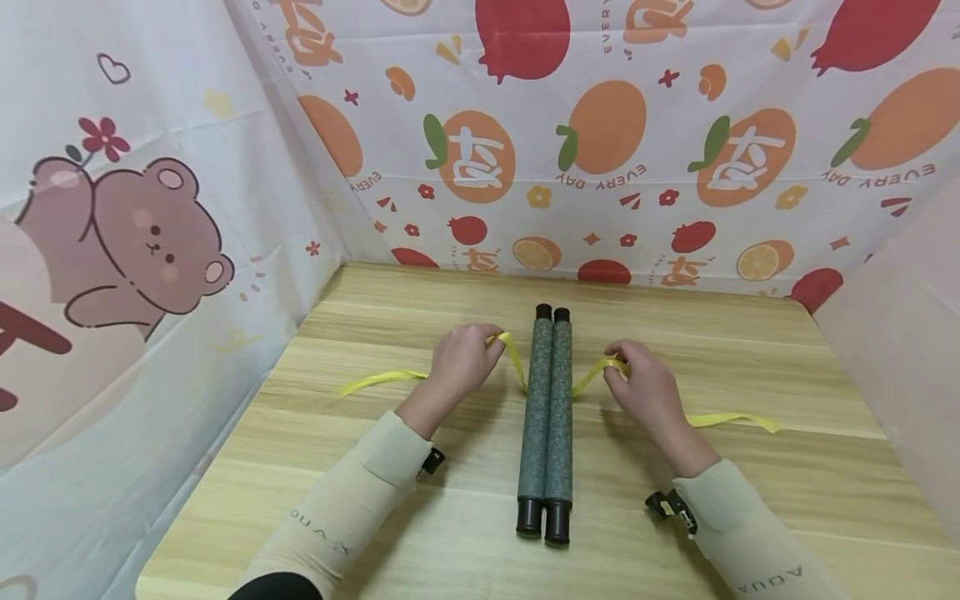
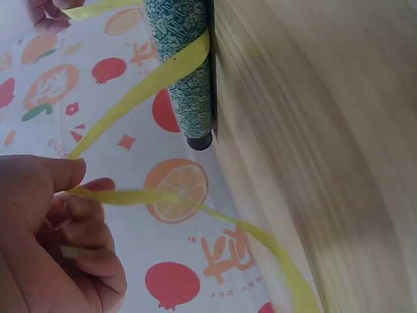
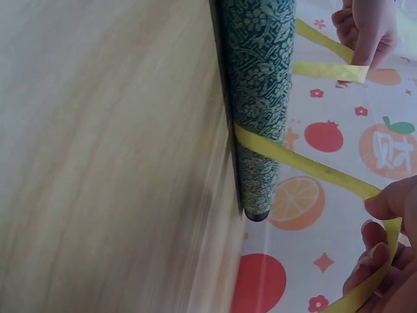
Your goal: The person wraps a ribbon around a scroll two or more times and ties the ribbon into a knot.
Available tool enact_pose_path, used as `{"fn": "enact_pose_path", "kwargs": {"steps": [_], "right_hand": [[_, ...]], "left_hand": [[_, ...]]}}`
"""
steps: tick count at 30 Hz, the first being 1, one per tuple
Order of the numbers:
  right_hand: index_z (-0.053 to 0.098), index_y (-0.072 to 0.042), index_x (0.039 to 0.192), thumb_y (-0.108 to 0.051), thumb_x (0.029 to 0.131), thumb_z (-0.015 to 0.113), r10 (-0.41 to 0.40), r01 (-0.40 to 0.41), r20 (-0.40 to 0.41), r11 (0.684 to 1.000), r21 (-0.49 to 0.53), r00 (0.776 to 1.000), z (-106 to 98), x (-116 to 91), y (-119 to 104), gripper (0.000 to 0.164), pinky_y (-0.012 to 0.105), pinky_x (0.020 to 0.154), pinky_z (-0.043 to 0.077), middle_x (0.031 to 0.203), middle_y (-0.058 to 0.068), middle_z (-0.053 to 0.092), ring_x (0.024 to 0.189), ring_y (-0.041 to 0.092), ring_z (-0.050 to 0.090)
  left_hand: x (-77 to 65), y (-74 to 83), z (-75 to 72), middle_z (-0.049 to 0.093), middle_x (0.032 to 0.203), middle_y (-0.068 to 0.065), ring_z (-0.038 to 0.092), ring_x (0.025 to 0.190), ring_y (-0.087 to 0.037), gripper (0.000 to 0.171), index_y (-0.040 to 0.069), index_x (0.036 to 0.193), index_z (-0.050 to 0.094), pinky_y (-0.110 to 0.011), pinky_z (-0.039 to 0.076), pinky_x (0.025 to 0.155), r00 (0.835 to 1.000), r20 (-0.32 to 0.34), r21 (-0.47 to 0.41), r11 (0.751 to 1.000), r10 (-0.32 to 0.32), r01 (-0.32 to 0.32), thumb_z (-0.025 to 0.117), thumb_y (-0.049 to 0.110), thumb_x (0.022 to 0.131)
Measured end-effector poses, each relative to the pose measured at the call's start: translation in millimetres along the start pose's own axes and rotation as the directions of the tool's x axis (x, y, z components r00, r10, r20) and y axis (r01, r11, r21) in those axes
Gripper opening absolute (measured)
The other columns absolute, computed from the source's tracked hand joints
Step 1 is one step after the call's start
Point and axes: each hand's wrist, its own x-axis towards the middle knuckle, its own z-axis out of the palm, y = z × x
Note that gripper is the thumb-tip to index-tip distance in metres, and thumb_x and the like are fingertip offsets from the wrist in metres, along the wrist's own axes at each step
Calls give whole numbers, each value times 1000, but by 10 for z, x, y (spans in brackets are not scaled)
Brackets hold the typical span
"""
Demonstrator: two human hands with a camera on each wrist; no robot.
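Two green patterned scroll rolls (image 1: 548, 408) with dark end knobs lie side by side on the table, pointing away from me. A yellow ribbon (image 1: 516, 363) passes beneath them and comes up on both sides. On the left, my left hand (image 1: 467, 357) pinches one length between thumb and fingers, its loose tail trailing over the table. To the right of the rolls, my right hand (image 1: 643, 385) pinches the other length, with its tail lying behind the wrist. Both wrist views show the ribbon (image 2: 140, 91) running from the roll (image 3: 257, 98) to the pinching fingers.
The light wooden table (image 1: 300, 467) ends at a fruit-printed cloth (image 1: 540, 217) along the back. A white cloth with a bear print (image 1: 161, 242) hangs on the left, and a pale cloth (image 1: 900, 308) on the right. Small dark devices (image 1: 672, 510) are strapped to the wrists.
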Motion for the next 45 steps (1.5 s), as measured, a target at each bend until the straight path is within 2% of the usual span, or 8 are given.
{"fn": "enact_pose_path", "kwargs": {"steps": [6, 15, 21, 25, 30, 36, 41, 45], "right_hand": [[66, -9, 106, -8, 89, 65, 24, -19, -53, 996, 90, 998, -16, 6, -47, 17, 29, 55, 42, 84, 6, 64, 59, 14, 47], [67, -7, 98, -8, 89, 67, 60, -41, -125, 988, 150, 990, -50, 35, -43, 9, 28, 56, 43, 76, 5, 62, 61, 16, 49], [74, -2, 91, -3, 80, 76, -69, 70, -264, 998, -3, 962, -58, 71, 19, 11, 37, 66, 41, 84, 9, 56, 79, 26, 50], [78, -3, 91, -3, 76, 79, -166, 101, -344, 975, -200, 924, -81, 96, 71, 15, 36, 57, 35, 72, 9, 50, 64, 27, 44], [79, -9, 96, -11, 82, 77, -164, 51, -373, 954, -297, 913, -130, 103, 86, 15, 28, 39, 30, 70, 9, 70, 47, 19, 54], [78, -6, 100, -13, 88, 67, -91, 14, -392, 981, -194, 915, -150, 128, 40, 18, 23, 35, 23, 70, 10, 73, 41, 18, 55], [76, -3, 104, -7, 89, 63, -21, 14, -415, 1000, -19, 909, -119, 164, -31, 20, 14, 39, 30, 74, 10, 75, 42, 14, 57], [75, -4, 109, -1, 90, 63, 31, 30, -393, 988, 148, 919, -85, 165, -123, 23, 5, 48, 39, 82, 12, 76, 52, 12, 63]], "left_hand": [[-1, 33, -14, 60, 60, 6, 39, 40, -10, 26, 20, 115, 74, -26, 30, 39, 999, 12, -60, 998, -31, 32, 54, 30, 100], [19, 62, -48, 61, 55, 7, 47, 40, -9, 25, 17, 115, 74, -24, 32, 37, 997, -15, -254, 965, -71, 65, 55, 23, 99], [32, 81, -63, 74, 72, 0, 63, 48, -11, 28, 14, 122, 70, -26, 42, 39, 995, 17, -435, 895, -95, 93, 51, 20, 101], [37, 95, -64, 76, 83, -2, 69, 58, -12, 27, 15, 121, 70, -27, 41, 39, 996, -22, -480, 875, -81, 61, 51, 17, 101], [37, 125, -63, 76, 89, -6, 72, 67, -14, 26, 13, 120, 70, -23, 47, 45, 995, -72, -531, 847, -64, 16, 54, 13, 101], [49, 168, -54, 76, 101, -6, 71, 78, -15, 24, 11, 116, 72, -23, 57, 64, 994, -108, -594, 802, -13, -55, 56, 9, 99], [64, 213, -68, 74, 110, -7, 71, 91, -14, 23, 12, 115, 73, -29, 59, 74, 998, -61, -699, 714, -14, -33, 56, 8, 99], [75, 256, -90, 73, 113, -6, 69, 95, -12, 25, 10, 116, 72, -25, 58, 76, 1000, -2, -769, 639, -5, 2, 55, 4, 98]]}}
